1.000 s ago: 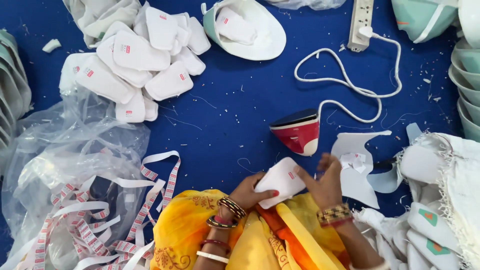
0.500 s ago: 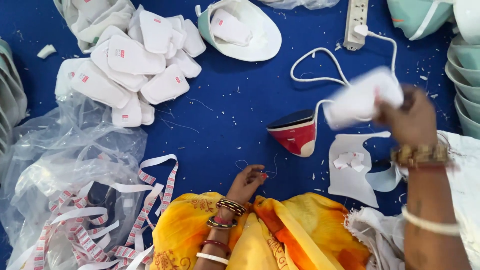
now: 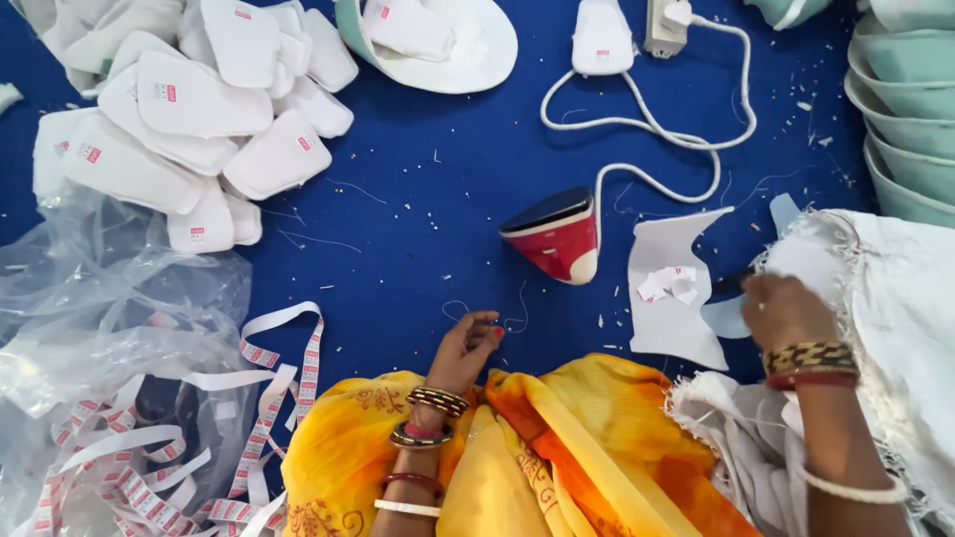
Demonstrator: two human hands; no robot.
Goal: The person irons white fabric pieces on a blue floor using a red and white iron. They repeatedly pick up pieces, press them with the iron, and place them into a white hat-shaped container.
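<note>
A heap of white padded pieces (image 3: 189,119) lies well left of the red iron (image 3: 557,237) on the blue worktop (image 3: 418,199). Just below the iron, the left hand (image 3: 466,350) rests loosely curled, holding nothing. Right of the iron, the right hand (image 3: 786,310) touches frayed white fabric (image 3: 895,298); its grip cannot be told.
</note>
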